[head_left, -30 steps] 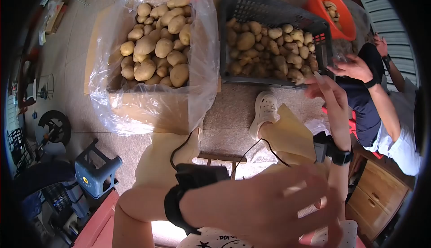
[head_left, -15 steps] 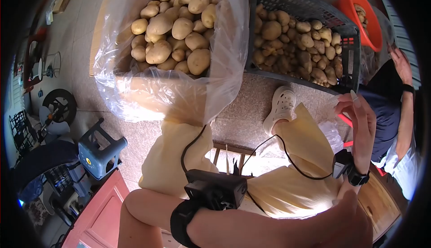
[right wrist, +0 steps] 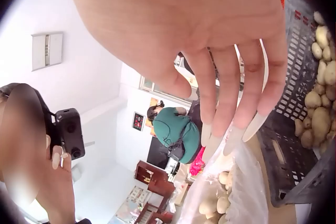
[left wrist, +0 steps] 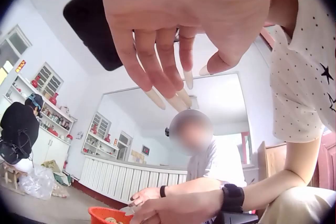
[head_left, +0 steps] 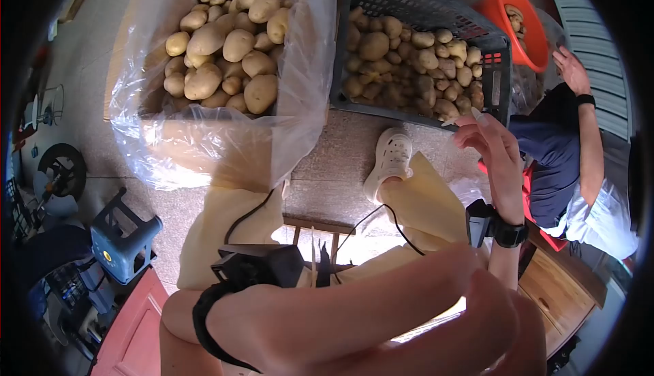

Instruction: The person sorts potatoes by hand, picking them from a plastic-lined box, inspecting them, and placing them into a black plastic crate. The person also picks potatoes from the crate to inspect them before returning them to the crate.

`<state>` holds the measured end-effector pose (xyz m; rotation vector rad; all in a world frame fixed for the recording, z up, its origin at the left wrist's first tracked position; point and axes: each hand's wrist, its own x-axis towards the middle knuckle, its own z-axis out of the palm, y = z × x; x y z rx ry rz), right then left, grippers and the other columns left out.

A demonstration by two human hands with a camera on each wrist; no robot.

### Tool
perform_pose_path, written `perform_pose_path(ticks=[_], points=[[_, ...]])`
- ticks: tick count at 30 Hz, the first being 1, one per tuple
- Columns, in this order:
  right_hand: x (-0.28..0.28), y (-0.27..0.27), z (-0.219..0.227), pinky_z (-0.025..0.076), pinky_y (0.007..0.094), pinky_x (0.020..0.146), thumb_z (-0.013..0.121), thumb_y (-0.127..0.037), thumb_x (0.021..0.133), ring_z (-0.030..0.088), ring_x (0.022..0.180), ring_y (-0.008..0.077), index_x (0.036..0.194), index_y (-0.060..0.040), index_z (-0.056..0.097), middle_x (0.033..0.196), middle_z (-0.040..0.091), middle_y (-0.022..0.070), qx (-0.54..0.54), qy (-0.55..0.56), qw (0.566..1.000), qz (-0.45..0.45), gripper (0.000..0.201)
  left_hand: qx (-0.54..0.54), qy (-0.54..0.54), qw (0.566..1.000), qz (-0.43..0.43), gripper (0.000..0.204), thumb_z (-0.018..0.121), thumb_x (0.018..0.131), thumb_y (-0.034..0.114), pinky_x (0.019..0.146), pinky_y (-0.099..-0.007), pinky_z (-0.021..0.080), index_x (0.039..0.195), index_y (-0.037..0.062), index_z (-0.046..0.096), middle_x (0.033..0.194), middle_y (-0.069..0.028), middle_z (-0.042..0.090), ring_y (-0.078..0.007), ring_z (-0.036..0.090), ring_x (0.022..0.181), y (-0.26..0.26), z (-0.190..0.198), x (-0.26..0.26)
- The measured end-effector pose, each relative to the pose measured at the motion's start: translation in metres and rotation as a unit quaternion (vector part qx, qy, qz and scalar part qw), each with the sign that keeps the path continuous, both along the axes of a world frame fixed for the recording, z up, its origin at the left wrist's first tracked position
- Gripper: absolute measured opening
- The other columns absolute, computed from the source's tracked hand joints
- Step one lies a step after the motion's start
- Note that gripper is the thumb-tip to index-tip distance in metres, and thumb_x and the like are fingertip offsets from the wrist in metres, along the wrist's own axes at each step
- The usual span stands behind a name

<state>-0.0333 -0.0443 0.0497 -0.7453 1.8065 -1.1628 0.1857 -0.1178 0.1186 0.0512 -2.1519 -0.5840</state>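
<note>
My left hand (head_left: pixel 381 315) is raised very close to the head camera, filling the bottom of the head view. In the left wrist view its long-nailed fingers (left wrist: pixel 165 56) hang loosely bent, overlapping a black device. The right wrist view shows fingertips right at the lower edge of the black head-worn camera (right wrist: pixel 69 132). My right hand (head_left: pixel 494 154) is held in the air before the black plastic crate (head_left: pixel 501 93), fingers relaxed and holding nothing. Smaller potatoes (head_left: pixel 426 59) fill that crate. Large potatoes (head_left: pixel 238 45) lie in a cardboard box (head_left: pixel 218 141) lined with clear plastic.
An orange bucket (head_left: pixel 538 52) stands behind the crate, a few pieces inside. Another person (head_left: pixel 555 144) sits at the right. A blue stool (head_left: pixel 129 240) is at left, a wooden cabinet (head_left: pixel 558 294) at right. Cables run across my yellow trousers (head_left: pixel 225 233).
The head view has shifted. My left hand has come closer to the head camera; its spread fingers no longer show there. The seated person's hands have drawn back from beside the crate.
</note>
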Motion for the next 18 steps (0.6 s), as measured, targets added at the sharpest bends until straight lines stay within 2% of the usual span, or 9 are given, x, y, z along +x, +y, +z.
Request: perform_pose_path(ticks=[3, 6, 13, 15, 18], points=[[-0.001, -0.002, 0.007, 0.046, 0.0267, 0.080, 0.046, -0.029, 0.100, 0.061, 0.080, 0.0128, 0.102, 0.0051, 0.064, 0.084, 0.065, 0.0079, 0.023, 0.005, 1.000, -0.002, 0.039, -0.002, -0.036, 0.999, 0.006, 0.017, 0.057, 0.080, 0.020, 0.063, -0.0333, 0.052, 0.083, 0.0041, 0.058, 0.089, -0.0083, 0.057, -0.0205, 0.057, 0.071, 0.000, 0.001, 0.000], [-0.002, 0.000, 0.010, 0.044, 0.0290, 0.080, 0.047, -0.027, 0.098, 0.058, 0.081, 0.0161, 0.102, 0.0052, 0.061, 0.089, 0.064, 0.0095, 0.001, -0.017, 1.000, -0.018, 0.036, 0.001, -0.055, 0.998, 0.019, 0.016, 0.058, 0.080, 0.020, 0.063, -0.0329, 0.052, 0.084, 0.0051, 0.058, 0.090, -0.0081, 0.057, -0.0202, 0.057, 0.071, 0.001, 0.002, -0.001], [-0.002, 0.002, 0.007, 0.043, 0.0293, 0.082, 0.046, -0.030, 0.098, 0.059, 0.083, 0.0159, 0.103, 0.0049, 0.060, 0.088, 0.063, 0.0091, 0.013, -0.007, 1.000, 0.004, 0.038, -0.002, -0.084, 0.996, 0.022, 0.015, 0.059, 0.079, 0.020, 0.063, -0.0318, 0.052, 0.087, 0.0072, 0.059, 0.092, -0.0079, 0.058, -0.0193, 0.057, 0.072, -0.001, 0.007, 0.006], [-0.001, 0.002, 0.009, 0.047, 0.0281, 0.080, 0.046, -0.029, 0.100, 0.061, 0.080, 0.0147, 0.105, 0.0063, 0.063, 0.087, 0.066, 0.0105, 0.004, -0.004, 1.000, -0.016, 0.039, -0.002, -0.094, 0.995, 0.019, 0.015, 0.059, 0.079, 0.020, 0.063, -0.0314, 0.051, 0.088, 0.0078, 0.059, 0.093, -0.0078, 0.058, -0.0191, 0.058, 0.072, -0.003, 0.008, 0.009], [-0.004, 0.004, 0.008, 0.047, 0.0281, 0.080, 0.046, -0.028, 0.100, 0.062, 0.080, 0.0147, 0.105, 0.0057, 0.063, 0.087, 0.066, 0.0102, -0.006, -0.010, 1.000, -0.007, 0.039, -0.005, -0.111, 0.994, 0.020, 0.016, 0.060, 0.079, 0.020, 0.063, -0.0310, 0.051, 0.090, 0.0087, 0.060, 0.094, -0.0077, 0.058, -0.0188, 0.058, 0.072, -0.003, 0.008, 0.011]])
